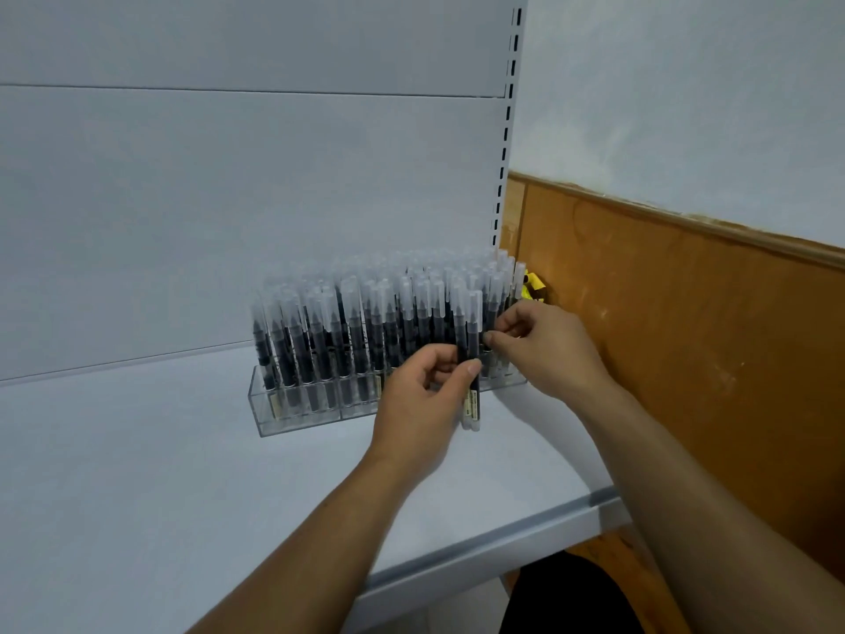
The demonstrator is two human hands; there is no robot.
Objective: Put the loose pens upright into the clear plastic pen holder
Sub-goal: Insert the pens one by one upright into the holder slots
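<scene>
Pens upright in left hand, before holder

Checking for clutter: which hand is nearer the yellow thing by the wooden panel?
Right. The right hand sits just below the yellow thing; the left hand is lower and farther left, holding pens.

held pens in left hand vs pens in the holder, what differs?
Held pens: a couple, gripped by the left hand in front of the clear holder, lower ends outside it. Racked pens: dozens, packed in rows, lower ends inside the clear holder. Both: black barrels, frosted caps up, roughly upright.
</scene>
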